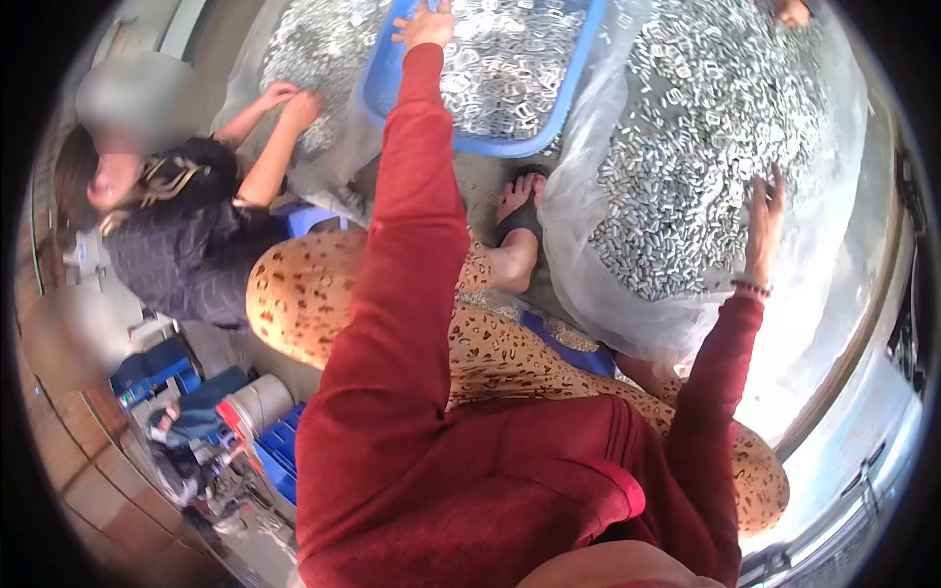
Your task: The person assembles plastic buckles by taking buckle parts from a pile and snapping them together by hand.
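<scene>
My left hand (426, 25) reaches to the upper left of a blue plastic tray (524, 147), its fingers spread over the tray's contents. In the tray lies a layer of flat, silvery buckle-like metal pieces (500, 93). At the right, my right hand (767, 220) lies at the edge of a wide heap of small silvery metal pieces (667, 211), fingers stretched out and apart. I see nothing held in either hand, though the undersides of both are hidden. The heap is spread on a clear plastic sheet (578, 250).
On the left sits a person in dark clothing (191, 235), hands (294, 103) near another metal heap (328, 49). Another person's hand (792, 13) shows at the top right. A white bucket (260, 404) and blue crates (282, 451) stand at lower left. My foot (520, 211) is between tray and sheet.
</scene>
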Motion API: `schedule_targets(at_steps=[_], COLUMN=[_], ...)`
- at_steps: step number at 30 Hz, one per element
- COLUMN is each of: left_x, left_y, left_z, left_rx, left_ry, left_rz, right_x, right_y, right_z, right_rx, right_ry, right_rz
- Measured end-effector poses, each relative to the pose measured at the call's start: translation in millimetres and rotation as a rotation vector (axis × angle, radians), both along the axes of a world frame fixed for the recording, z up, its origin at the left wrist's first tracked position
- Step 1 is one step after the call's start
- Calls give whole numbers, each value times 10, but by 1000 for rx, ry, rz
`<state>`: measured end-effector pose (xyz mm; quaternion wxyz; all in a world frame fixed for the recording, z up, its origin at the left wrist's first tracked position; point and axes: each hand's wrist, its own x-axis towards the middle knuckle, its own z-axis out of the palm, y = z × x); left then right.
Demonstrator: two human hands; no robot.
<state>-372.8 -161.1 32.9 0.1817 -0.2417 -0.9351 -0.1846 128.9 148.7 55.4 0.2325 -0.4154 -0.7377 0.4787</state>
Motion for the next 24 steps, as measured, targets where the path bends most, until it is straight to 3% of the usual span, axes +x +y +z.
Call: schedule_targets(at_steps=[1, 2, 3, 4, 5, 6, 7, 8, 9, 10, 11, 13, 15, 17, 19, 20, 22, 24], left_x=[-20, 323, 878, 1367, 1665, 1861, 2225, 2542, 2701, 2764, 2897, 3050, 3212, 3318, 3310, 3309, 3322, 3242], left_y=[145, 487, 855, 1172, 1499, 1773, 1949, 2121, 2123, 2375, 2539, 2551, 2567, 2423, 2277, 2179, 1949, 1775], left_z=[-118, 126, 616, 946, 933, 694, 732, 1052, 603, 466, 86, -337, -354, -554, -529, -491, -328, -46], left_rx=[50, 215, 386, 467, 315, 314, 173, -331, -142, -591, -681, -447, -424, -263, -253, -257, -261, -305], left_ry=[141, -13, -197, -600, -689, -1034, -1225, -1181, -673, -1007, -763, -646, -796, -679, -814, -779, -709, -1063], left_rz=[-84, -234, -385, -539, -750, -935, -1041, -1005, -1168, -862, -751, -849, -887, -904, -931, -957, -1003, -954], right_x=[51, 52, 86, 30, -20, -187, -263, -340, -415, -447, -434, -338, -227, -98, -36, -10, -2, 65], right_y=[191, 248, 383, 531, 683, 707, 834, 846, 770, 639, 538, 382, 185, 53, -177, -300, -516, -673], right_z=[-257, -288, -405, -553, -703, -552, -606, -611, -551, -441, -364, -513, -432, -655, -562, -566, -437, -368], right_rx=[0, 9, -76, 164, 422, 335, 299, 236, 272, 308, 348, 379, 374, 474, 304, 370, 247, 65], right_ry=[-132, -270, -246, -263, -280, -471, -492, -516, -596, -674, -751, -557, -670, -272, -287, -191, -67, -107], right_rz=[3, -21, 21, 117, 181, 202, 312, 394, 435, 480, 525, 553, 517, 444, 368, 308, 298, 364])
